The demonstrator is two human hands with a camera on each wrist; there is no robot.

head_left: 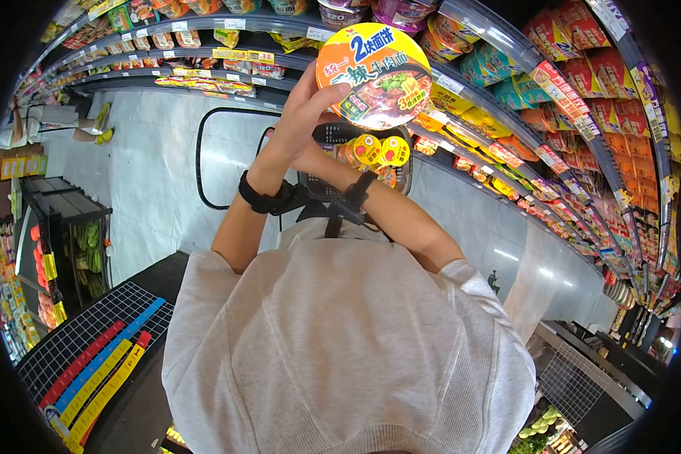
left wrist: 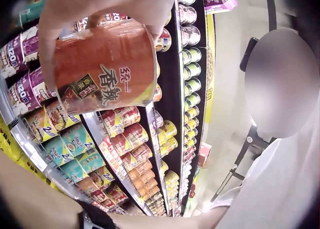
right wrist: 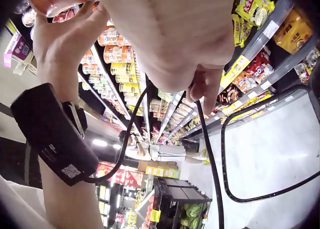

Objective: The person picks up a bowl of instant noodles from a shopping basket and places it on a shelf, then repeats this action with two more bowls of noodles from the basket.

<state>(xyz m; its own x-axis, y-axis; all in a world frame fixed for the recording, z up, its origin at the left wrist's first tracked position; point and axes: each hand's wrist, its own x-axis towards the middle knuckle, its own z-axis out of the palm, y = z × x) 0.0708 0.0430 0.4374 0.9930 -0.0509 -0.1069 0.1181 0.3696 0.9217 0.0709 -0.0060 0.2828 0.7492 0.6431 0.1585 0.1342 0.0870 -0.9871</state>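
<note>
A large instant noodle bowl (head_left: 374, 76) with a yellow and orange lid is gripped by my left hand (head_left: 303, 110), thumb over the lid's edge. In the left wrist view its orange-red side (left wrist: 107, 64) shows, tipped sideways between the thumb and fingers of the left hand (left wrist: 112, 6). My right forearm crosses under the left wrist, and the right hand (right wrist: 180, 34) sits partly hidden behind it. Its fingertips (right wrist: 205, 89) bend downward beside a thin black line (right wrist: 209, 154); I cannot tell whether they hold it.
Below the hands stands a black basket (head_left: 406, 178) with yellow-lidded cups (head_left: 393, 151) inside; its loop handle (head_left: 199, 163) lies to the left. Noodle shelves (head_left: 492, 60) curve along the front and right. A person (head_left: 60, 125) stands far left, beside a dark produce stand (head_left: 60, 200).
</note>
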